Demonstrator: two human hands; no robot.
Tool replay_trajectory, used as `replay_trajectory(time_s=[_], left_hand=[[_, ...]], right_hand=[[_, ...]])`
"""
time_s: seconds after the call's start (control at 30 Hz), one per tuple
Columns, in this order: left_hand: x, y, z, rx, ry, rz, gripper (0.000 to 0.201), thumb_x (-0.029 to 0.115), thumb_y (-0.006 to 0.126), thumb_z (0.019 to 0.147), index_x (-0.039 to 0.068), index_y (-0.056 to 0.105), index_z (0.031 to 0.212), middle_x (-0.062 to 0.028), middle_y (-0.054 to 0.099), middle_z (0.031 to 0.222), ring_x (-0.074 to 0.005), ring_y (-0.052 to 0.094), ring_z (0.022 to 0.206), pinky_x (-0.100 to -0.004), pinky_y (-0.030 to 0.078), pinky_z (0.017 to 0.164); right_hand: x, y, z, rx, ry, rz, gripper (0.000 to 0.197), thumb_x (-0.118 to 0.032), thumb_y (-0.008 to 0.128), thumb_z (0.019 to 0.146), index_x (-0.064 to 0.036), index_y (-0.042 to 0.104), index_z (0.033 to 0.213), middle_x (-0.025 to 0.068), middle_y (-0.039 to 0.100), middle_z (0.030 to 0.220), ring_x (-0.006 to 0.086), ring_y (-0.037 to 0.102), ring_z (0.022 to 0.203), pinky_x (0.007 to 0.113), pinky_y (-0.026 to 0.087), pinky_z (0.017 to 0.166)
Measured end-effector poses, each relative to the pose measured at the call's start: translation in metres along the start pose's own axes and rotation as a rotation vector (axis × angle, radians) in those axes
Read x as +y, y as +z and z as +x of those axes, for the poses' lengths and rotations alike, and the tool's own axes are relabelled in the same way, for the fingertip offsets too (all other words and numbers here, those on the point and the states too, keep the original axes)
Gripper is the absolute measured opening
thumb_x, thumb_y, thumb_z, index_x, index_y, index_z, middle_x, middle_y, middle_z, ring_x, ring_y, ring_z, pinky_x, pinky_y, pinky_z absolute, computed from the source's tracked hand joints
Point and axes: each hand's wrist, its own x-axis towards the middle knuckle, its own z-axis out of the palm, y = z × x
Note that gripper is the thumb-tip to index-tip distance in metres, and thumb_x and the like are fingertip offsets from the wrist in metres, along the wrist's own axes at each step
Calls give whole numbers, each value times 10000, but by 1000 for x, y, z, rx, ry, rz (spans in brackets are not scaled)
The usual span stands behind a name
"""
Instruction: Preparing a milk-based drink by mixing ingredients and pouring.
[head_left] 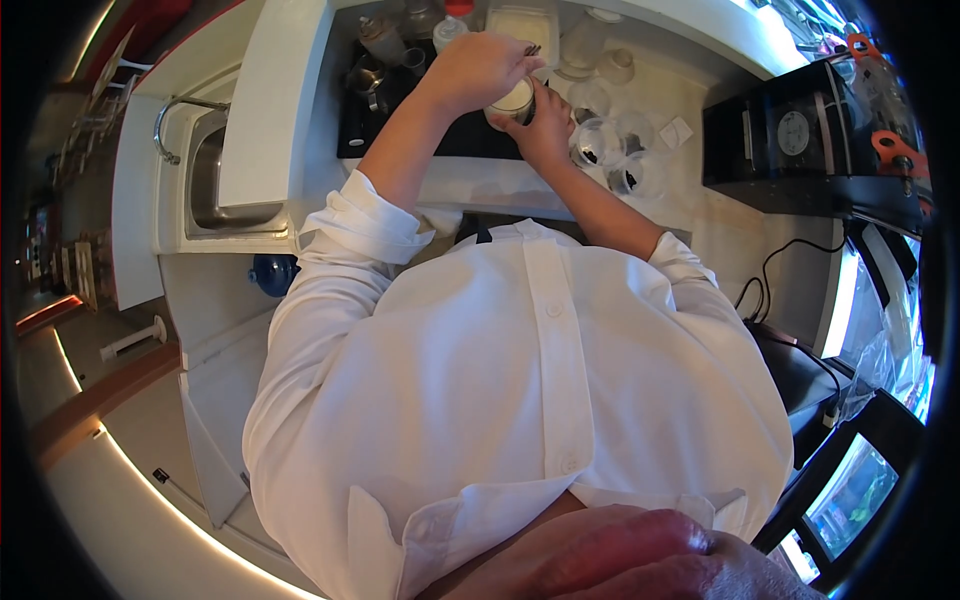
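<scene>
My right hand [543, 128] is wrapped round a small clear cup [514, 100] with pale, creamy-looking contents. Just above the cup's rim hovers my left hand [484, 72], its fingers drawn together. A small dark bit shows at those fingertips, but what they hold, if anything, is too small to make out. Behind both hands stands a clear tub [522, 24] of white contents. A squeeze bottle with a red cap [458, 8] is beyond my left hand. Under the hands lies a black tray or mat [480, 138] at the counter's near edge.
Several clear plastic cups [600, 142], some with dark bits inside, stand to the right of my right hand. A metal pitcher [368, 78] and bottles are at the left. A black machine [785, 130] sits far right; a steel sink [215, 180] is left.
</scene>
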Motion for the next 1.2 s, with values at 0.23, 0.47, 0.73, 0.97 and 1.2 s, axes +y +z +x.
replay_trajectory(time_s=[0.23,0.47,0.73,0.97,1.2], left_hand=[[-10,0,-2,-53,-2,4,325,367,655,1094,71,781,1047,-156,740,849,-386,727,832,-483,544,736],[-7,-1,-2,111,-21,-64,360,397,662,1087,60,768,1021,-166,737,840,-392,722,819,-482,543,738],[-15,-14,1,-25,-68,100,366,412,679,1068,77,808,997,-173,765,844,-411,743,826,-506,574,735],[-13,-8,-3,31,-12,-9,340,381,667,1091,79,815,1040,-114,770,849,-330,744,828,-424,572,772],[-5,-14,1,-59,-57,-59,333,382,683,1064,75,810,1040,-196,767,874,-422,746,858,-518,576,766]], right_hand=[[-2,-2,1,-26,-2,16,1066,-528,998,746,-199,514,1638,161,568,1583,432,458,1496,628,344,1208],[-1,-2,3,-13,-11,33,1057,-518,1001,744,-221,519,1638,162,576,1572,435,468,1485,628,352,1203],[-1,-4,2,-40,-1,47,1035,-502,1005,748,-223,535,1627,154,622,1514,447,491,1459,621,361,1183],[-4,-6,2,-35,-15,41,1038,-503,1004,754,-220,532,1634,145,641,1503,439,511,1447,617,361,1175],[-1,-8,3,-46,-3,48,1032,-486,1005,758,-222,534,1637,140,647,1521,429,525,1447,608,352,1189]])
